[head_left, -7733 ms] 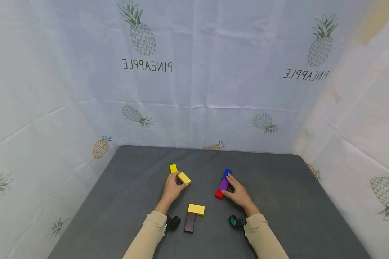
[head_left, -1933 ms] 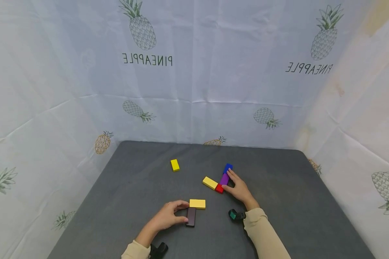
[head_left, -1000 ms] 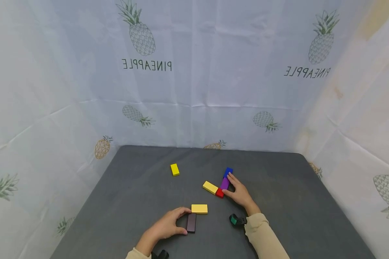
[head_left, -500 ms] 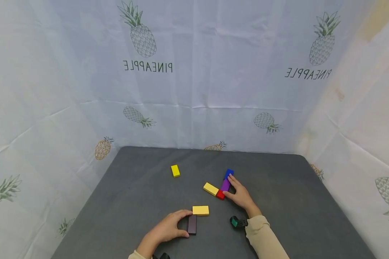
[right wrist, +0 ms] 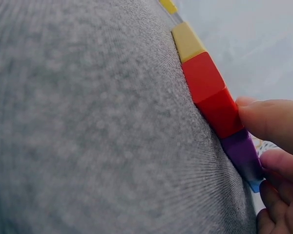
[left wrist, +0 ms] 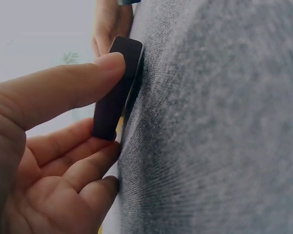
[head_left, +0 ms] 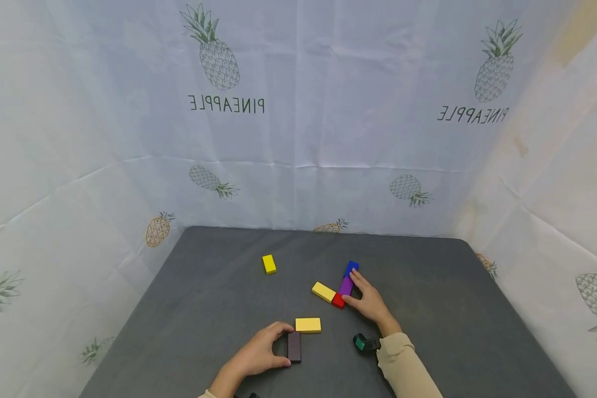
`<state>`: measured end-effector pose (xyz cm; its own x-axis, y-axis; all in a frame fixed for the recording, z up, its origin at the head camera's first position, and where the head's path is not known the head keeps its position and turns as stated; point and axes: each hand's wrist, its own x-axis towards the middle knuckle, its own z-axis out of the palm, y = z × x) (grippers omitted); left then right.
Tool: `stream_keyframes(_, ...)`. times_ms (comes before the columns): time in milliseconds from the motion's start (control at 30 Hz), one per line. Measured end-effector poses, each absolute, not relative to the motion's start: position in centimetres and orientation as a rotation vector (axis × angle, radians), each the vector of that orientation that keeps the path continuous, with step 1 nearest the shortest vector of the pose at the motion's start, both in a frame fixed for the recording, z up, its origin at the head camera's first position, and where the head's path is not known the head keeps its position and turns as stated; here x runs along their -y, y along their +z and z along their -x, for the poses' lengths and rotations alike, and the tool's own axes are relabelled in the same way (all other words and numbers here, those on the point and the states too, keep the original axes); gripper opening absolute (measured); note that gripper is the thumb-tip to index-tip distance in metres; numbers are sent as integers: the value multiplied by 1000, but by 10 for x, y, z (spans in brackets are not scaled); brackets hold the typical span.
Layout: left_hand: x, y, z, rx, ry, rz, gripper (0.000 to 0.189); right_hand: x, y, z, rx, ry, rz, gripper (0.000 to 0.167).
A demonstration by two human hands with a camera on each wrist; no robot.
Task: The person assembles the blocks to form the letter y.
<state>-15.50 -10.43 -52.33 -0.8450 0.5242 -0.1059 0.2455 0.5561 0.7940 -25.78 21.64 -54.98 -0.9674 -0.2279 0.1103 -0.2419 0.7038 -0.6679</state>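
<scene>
My left hand (head_left: 261, 351) spans a dark brown block (head_left: 294, 347), with the thumb at its near end and fingertips at its far end. In the left wrist view the thumb presses on the dark block (left wrist: 118, 90), whose edge sits close to the cloth. A pale yellow block (head_left: 308, 325) lies crosswise just beyond it. My right hand (head_left: 373, 303) rests along the right side of a joined row: red block (head_left: 338, 300), purple block (head_left: 345, 286), blue block (head_left: 351, 268). Its thumb touches the red block (right wrist: 212, 92); its fingers reach the purple block (right wrist: 243, 151) and the blue one.
Another pale yellow block (head_left: 323, 292) slants off the red block's left side. A brighter yellow block (head_left: 269, 264) lies alone farther back on the dark grey table (head_left: 219, 287). White cloth printed with pineapples (head_left: 343, 110) hangs behind and along both sides.
A pale yellow block moved from the left hand to the red block's end. The left hand then came back to the dark block, which has shifted slightly. The right hand stays at its row.
</scene>
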Motion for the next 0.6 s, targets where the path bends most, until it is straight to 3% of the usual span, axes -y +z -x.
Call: stream_keyframes(600,116,-532,154,-2174,1678,-462,65,-217,-550,257,2863,1149,-410,78)
